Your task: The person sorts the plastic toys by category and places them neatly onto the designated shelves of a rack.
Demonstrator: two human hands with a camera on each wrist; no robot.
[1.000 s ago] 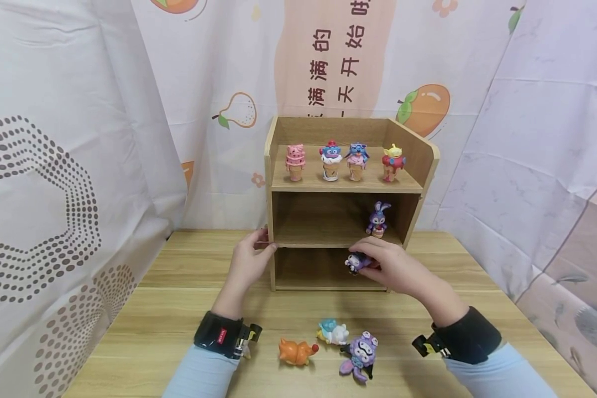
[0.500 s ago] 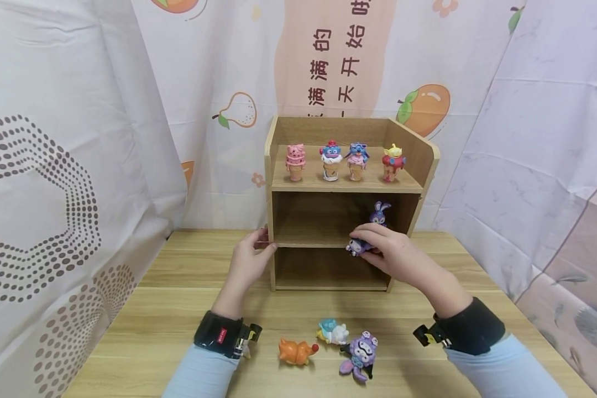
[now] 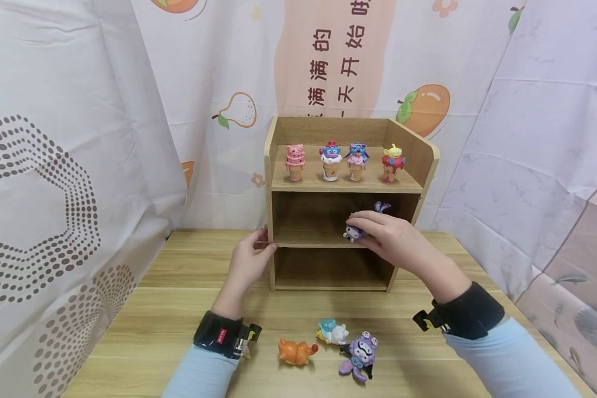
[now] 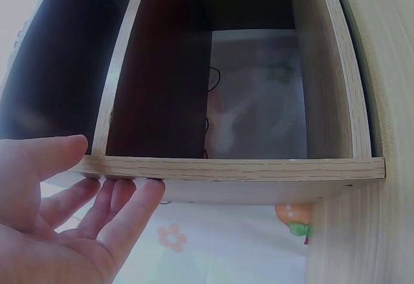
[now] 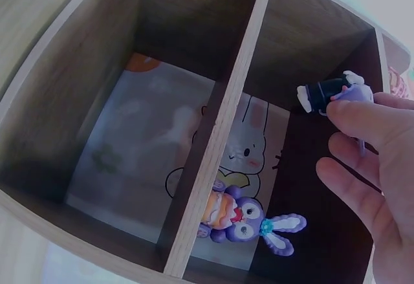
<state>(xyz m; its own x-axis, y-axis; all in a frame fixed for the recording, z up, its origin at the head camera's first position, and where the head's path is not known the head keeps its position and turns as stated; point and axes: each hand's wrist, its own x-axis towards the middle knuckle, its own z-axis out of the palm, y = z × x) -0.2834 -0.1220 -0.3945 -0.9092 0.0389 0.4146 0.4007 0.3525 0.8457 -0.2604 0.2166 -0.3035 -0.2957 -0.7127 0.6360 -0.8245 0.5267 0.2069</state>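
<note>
One small dark figurine (image 3: 352, 232) pinched in your right hand (image 3: 395, 243) at the shelf unit's (image 3: 268, 182) middle tier | light, rigid, smooth (thin ears probably fragile), so grip the body | left hand (image 3: 249, 263), fingers relaxed, steadies the left wall.

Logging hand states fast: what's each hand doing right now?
Left hand: open, fingers resting on the wooden shelf side edge.
Right hand: pinches a small dark-purple figurine at the middle shelf.

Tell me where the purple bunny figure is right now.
In the head view the purple bunny figure stands at the right end of the wooden shelf's middle tier, mostly hidden behind the right hand.
</note>
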